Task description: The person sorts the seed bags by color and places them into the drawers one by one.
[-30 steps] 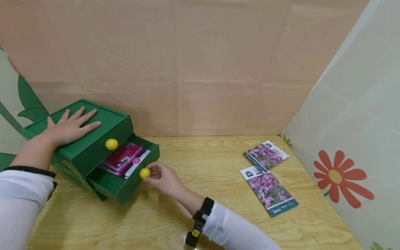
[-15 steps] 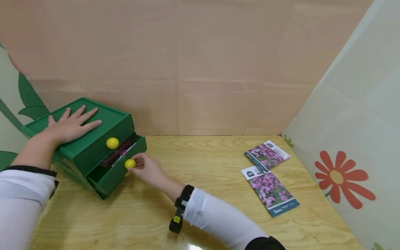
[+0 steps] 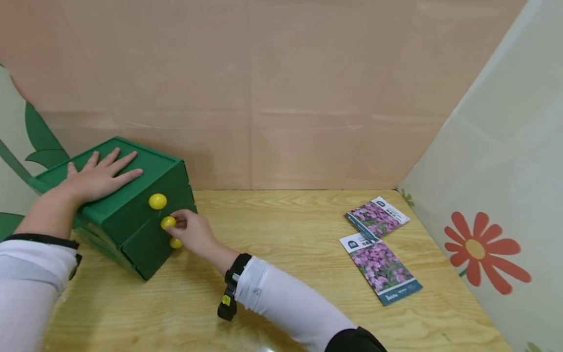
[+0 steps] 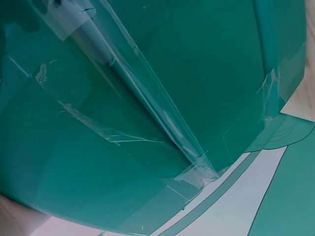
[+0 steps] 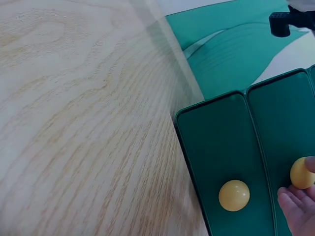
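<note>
On the left of the wooden table (image 3: 286, 274), a green drawer cabinet (image 3: 134, 215) is standing; left hand (image 3: 98, 178) is resting spread on top, probably steadying it; right hand (image 3: 193, 232) is pinching the middle of 3 yellow knobs (image 3: 167, 223), likely as its handle. 2 seed packets (image 3: 381, 269) are lying right.

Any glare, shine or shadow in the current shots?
Head: small bright glare on the table at the bottom edge, soft shadow on the backdrop behind the cabinet; left wrist: shine along clear tape; right wrist: tiny highlight on the bottom knob.
</note>
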Demonstrator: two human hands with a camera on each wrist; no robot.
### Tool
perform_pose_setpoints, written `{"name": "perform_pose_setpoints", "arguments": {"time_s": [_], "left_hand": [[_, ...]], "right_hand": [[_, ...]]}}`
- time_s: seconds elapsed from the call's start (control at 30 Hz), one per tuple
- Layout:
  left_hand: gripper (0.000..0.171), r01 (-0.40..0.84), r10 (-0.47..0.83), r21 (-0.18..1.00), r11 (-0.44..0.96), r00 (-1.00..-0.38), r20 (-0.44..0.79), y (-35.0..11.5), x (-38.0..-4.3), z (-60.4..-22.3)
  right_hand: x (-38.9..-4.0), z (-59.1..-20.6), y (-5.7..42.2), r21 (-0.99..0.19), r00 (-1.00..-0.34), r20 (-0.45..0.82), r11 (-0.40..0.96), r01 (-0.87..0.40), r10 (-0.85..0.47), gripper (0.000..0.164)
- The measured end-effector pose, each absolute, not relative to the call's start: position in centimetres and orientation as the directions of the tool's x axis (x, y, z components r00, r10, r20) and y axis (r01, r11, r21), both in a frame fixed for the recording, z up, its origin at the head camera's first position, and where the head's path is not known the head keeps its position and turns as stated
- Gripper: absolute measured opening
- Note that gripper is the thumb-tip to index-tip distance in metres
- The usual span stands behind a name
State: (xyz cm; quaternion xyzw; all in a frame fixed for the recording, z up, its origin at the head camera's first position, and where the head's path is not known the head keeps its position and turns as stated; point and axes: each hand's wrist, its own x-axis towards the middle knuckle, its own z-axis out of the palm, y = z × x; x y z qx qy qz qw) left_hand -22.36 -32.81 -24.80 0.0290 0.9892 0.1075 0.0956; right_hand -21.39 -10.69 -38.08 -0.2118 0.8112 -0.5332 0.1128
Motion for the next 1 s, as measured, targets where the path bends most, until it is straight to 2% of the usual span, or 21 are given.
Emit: {"name": "perform_pose_setpoints", "arguments": {"time_s": [0.27,0.4,0.5,0.67,1.0], "left_hand": [[0.084,0.034,0.075,0.22,0.975,-0.981,-0.18,-33.4,-22.1,-24.9],[0.083,0.04,0.082,0.222,0.974,-0.98,-0.179,-33.5,-22.2,-25.0],[0.083,0.042,0.083,0.222,0.974,-0.98,-0.179,-33.5,-22.3,-25.1],[0.084,0.038,0.078,0.219,0.975,-0.981,-0.176,-33.6,-22.5,-25.3],[0.083,0.051,0.086,0.202,0.978,-0.982,-0.167,-33.6,-22.3,-25.2]], "right_hand": [[-21.4,-37.4,-11.6,-0.763,-0.853,0.095,0.512,-0.394,-0.514,0.031],[-22.0,-36.8,-11.3,-0.725,-0.839,0.077,0.547,-0.418,-0.539,0.035],[-22.6,-36.3,-10.9,-0.74,-0.838,0.076,0.534,-0.41,-0.54,0.043],[-23.1,-34.7,-10.6,-0.785,-0.843,0.153,0.454,-0.421,-0.516,0.053],[-21.7,-33.2,-11.6,-0.737,-0.811,0.22,0.453,-0.502,-0.542,0.047]]}}
